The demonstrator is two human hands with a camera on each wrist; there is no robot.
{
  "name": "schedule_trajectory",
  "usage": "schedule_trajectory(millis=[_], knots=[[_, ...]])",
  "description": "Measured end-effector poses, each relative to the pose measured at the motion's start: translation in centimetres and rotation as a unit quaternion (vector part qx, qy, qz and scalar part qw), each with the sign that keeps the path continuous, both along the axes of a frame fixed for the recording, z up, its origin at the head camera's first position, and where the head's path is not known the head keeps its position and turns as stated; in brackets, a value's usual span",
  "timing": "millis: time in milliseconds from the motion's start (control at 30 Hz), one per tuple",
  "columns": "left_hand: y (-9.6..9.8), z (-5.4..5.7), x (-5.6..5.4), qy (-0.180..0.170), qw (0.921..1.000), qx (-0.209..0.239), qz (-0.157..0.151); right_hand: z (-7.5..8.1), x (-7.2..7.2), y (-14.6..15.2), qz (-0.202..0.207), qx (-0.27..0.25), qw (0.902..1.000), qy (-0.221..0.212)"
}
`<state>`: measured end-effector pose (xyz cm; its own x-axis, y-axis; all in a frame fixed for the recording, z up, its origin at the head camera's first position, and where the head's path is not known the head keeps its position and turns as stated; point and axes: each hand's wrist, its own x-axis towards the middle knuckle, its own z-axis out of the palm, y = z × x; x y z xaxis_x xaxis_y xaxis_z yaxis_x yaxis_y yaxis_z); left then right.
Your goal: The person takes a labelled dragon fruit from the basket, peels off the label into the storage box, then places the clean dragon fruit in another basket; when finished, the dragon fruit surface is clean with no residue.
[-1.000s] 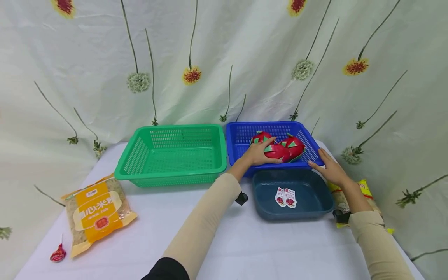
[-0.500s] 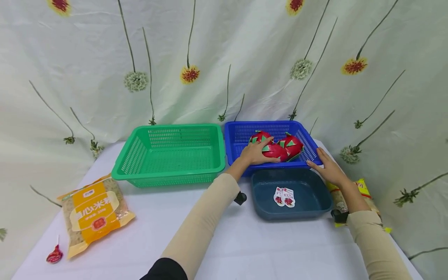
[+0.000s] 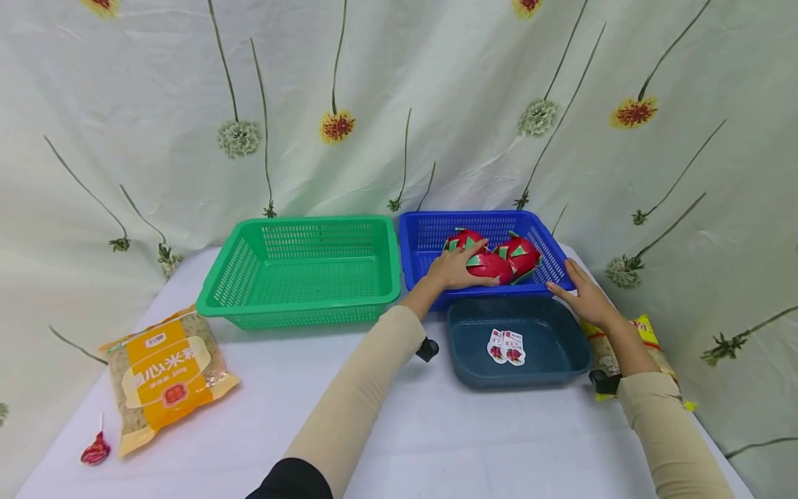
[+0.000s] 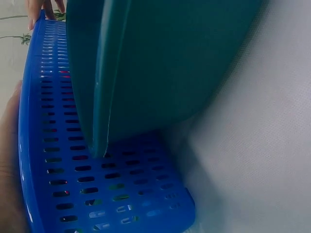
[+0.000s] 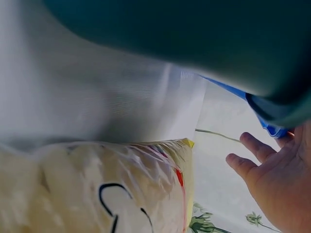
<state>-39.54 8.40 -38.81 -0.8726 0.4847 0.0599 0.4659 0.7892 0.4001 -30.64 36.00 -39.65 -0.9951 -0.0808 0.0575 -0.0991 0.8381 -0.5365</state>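
In the head view, my left hand (image 3: 457, 269) reaches over the front rim of the blue basket (image 3: 430, 223). Its thumb and fingers straddle the left end of the front red dragon fruit (image 3: 490, 265). A second dragon fruit (image 3: 461, 239) lies behind that hand, and a third dragon fruit (image 3: 521, 256) sits to the right. My right hand (image 3: 588, 296) rests on the basket's front right corner, thumb on the front rim. From the right wrist, some of its fingers (image 5: 241, 165) show extended past the corner. The left wrist view hides the left fingertips behind the basket wall.
A dark blue tub (image 3: 467, 371) with small dragon fruit cards (image 3: 506, 346) stands before the basket. Left of it is a green basket (image 3: 299, 315). A bag (image 3: 171, 374) and a lollipop (image 3: 96, 449) lie at left. Another yellow-edged bag (image 3: 648, 333) lies under the right forearm.
The head view has shifted slightly. Both hands keep their places on the dragon fruit and the blue basket's corner.
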Motion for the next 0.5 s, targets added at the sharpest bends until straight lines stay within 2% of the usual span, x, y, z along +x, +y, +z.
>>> schedule_trajectory(millis=[167, 267, 400, 500], knots=[[-1.0, 0.2, 0.1, -0.013, 0.9998, 0.015, 0.004, 0.3, -0.5, -0.2, 0.018, 0.008, 0.9998, -0.004], [-1.9, 0.7, 0.4, -0.010, 0.9994, 0.032, -0.005, 0.7, -0.3, -0.1, 0.030, 0.016, 0.9993, -0.017], [-4.4, 2.5, 1.5, 0.015, 0.9978, 0.062, -0.016, 2.2, 0.5, -0.1, 0.040, 0.039, 0.9977, -0.039], [-7.0, 4.4, 3.2, 0.053, 0.9953, 0.082, -0.001, 4.1, 1.5, 0.0, 0.032, 0.066, 0.9967, -0.034]])
